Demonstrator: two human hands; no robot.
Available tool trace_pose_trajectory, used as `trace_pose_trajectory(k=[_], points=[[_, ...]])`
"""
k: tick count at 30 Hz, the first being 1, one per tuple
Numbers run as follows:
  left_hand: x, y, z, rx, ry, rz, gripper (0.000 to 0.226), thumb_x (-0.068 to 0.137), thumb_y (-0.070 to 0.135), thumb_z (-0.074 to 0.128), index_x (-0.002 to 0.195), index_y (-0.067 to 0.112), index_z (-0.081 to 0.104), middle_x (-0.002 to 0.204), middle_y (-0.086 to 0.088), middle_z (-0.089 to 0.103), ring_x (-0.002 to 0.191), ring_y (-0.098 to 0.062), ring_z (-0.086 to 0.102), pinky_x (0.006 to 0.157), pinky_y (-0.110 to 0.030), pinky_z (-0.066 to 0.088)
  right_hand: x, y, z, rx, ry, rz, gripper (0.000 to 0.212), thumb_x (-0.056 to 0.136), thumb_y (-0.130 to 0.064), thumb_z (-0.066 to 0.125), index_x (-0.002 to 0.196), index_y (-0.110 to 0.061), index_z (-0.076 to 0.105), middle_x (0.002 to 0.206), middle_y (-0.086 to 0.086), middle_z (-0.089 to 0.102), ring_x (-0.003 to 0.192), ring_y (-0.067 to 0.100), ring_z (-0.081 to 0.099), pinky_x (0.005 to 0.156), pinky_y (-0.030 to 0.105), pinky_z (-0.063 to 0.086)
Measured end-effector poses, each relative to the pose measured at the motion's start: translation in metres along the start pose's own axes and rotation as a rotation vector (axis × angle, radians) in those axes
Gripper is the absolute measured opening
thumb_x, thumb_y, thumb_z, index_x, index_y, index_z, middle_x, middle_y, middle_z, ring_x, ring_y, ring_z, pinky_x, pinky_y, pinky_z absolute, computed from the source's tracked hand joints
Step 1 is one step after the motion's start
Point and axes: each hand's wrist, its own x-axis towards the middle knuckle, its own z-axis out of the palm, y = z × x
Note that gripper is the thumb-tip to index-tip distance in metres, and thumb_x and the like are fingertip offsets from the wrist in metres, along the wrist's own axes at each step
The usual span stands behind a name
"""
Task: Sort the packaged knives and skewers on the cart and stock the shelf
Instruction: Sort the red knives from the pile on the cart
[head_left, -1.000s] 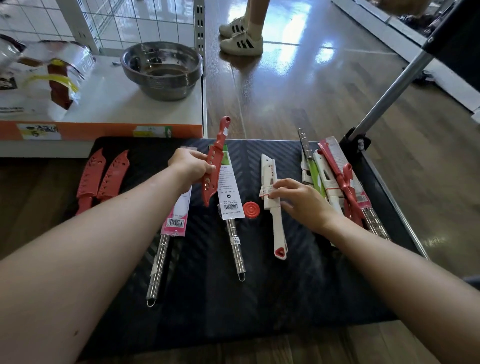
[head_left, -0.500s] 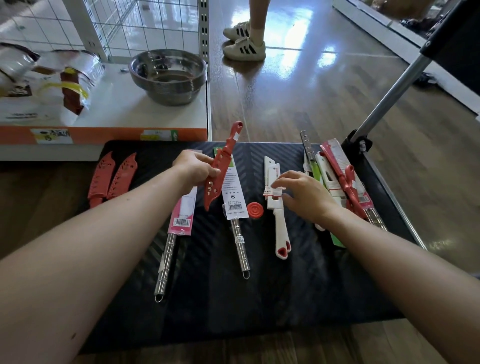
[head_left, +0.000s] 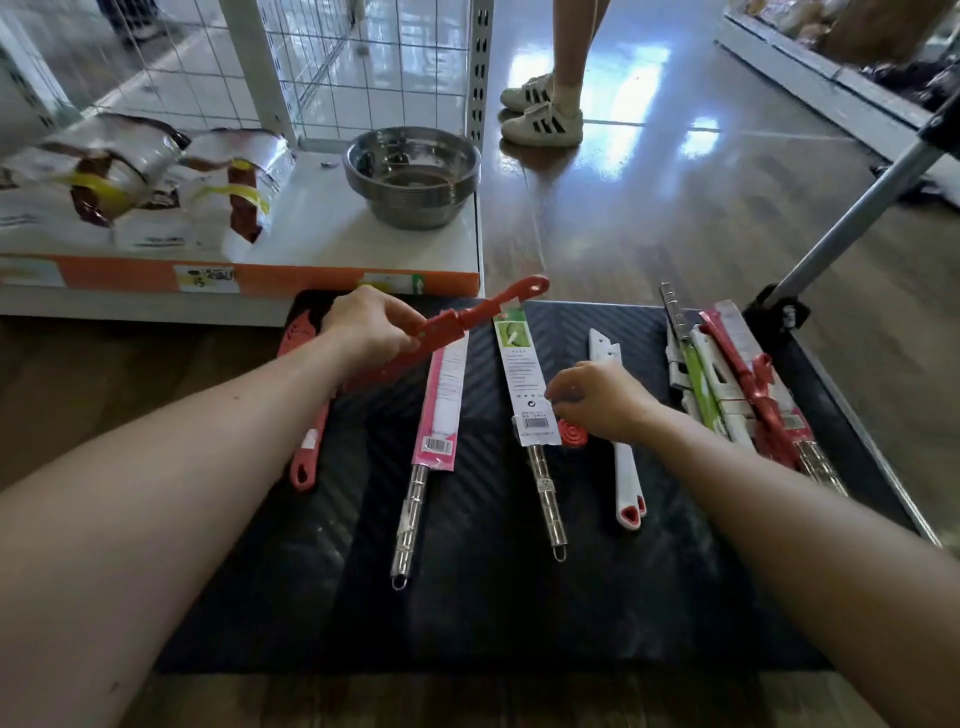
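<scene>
My left hand (head_left: 369, 327) grips a red sheathed knife (head_left: 483, 312) by its blade end and holds it above the black cart deck (head_left: 519, 597), handle pointing up and right. Below it lie a pink-packaged skewer set (head_left: 439, 410) and a green-packaged skewer set (head_left: 527, 384). My right hand (head_left: 608, 400) hovers over the middle of a white sheathed knife (head_left: 626, 473), fingers curled toward a red round disc (head_left: 571, 434). I cannot tell whether it holds anything. More red knives (head_left: 306, 462) lie at the deck's left edge, partly hidden by my left arm.
A mixed pile of knives and skewer packs (head_left: 727, 384) lies at the deck's right. The white shelf (head_left: 322, 234) behind holds steel bowls (head_left: 413, 176) and foil bags (head_left: 130, 187). The cart handle (head_left: 857, 208) rises at right. A person's feet (head_left: 545, 114) stand beyond.
My left hand has raised the red knife and swung it flatter, away from the green pack. My right hand has slid left from the white knife's tag toward the red disc.
</scene>
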Motion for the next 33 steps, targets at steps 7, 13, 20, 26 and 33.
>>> trace_pose_trajectory(k=[7,13,20,26,33], points=[[-0.012,-0.030,-0.033,0.250,0.062,0.297,0.023,0.083,0.010,0.068,0.101,0.022,0.075,0.087,0.009,0.057,0.089,-0.014,0.058,0.087,-0.028,0.048,0.016,-0.034,0.009,0.029,0.009,-0.018,0.025,0.087,-0.016,0.059,0.110,-0.017,0.069,0.116,0.006,0.065,0.107,0.023,0.059,0.093,0.030,0.046],[-0.017,-0.064,-0.055,0.222,0.130,0.517,0.015,0.082,0.008,0.069,0.092,0.015,0.077,0.084,0.001,0.063,0.082,-0.018,0.060,0.080,-0.042,0.053,0.032,-0.067,0.024,-0.024,-0.009,-0.129,0.028,0.086,-0.015,0.063,0.113,-0.016,0.067,0.106,0.004,0.062,0.101,0.023,0.060,0.084,0.026,0.045],[-0.015,-0.112,-0.085,0.396,0.184,0.774,0.009,0.074,0.018,0.069,0.077,0.021,0.078,0.077,0.001,0.071,0.073,-0.021,0.067,0.079,-0.051,0.051,0.049,-0.107,0.041,-0.040,0.039,-0.165,0.036,0.090,-0.020,0.057,0.126,-0.023,0.058,0.132,0.002,0.055,0.119,0.023,0.053,0.097,0.030,0.041],[-0.013,-0.144,-0.099,0.531,0.094,0.881,0.021,0.068,-0.002,0.079,0.079,0.016,0.077,0.085,-0.003,0.074,0.089,-0.026,0.072,0.091,-0.050,0.043,0.059,-0.131,0.058,-0.007,0.020,-0.206,0.033,0.090,-0.021,0.058,0.123,-0.021,0.060,0.128,0.001,0.056,0.110,0.020,0.056,0.094,0.033,0.044],[0.011,-0.158,-0.098,0.661,0.100,0.955,0.026,0.062,0.000,0.083,0.079,0.016,0.074,0.092,-0.003,0.074,0.108,-0.032,0.065,0.096,-0.058,0.041,0.063,-0.141,0.076,0.108,0.113,-0.207,0.024,0.090,-0.018,0.057,0.112,-0.018,0.068,0.117,0.001,0.061,0.103,0.020,0.058,0.091,0.034,0.048]])
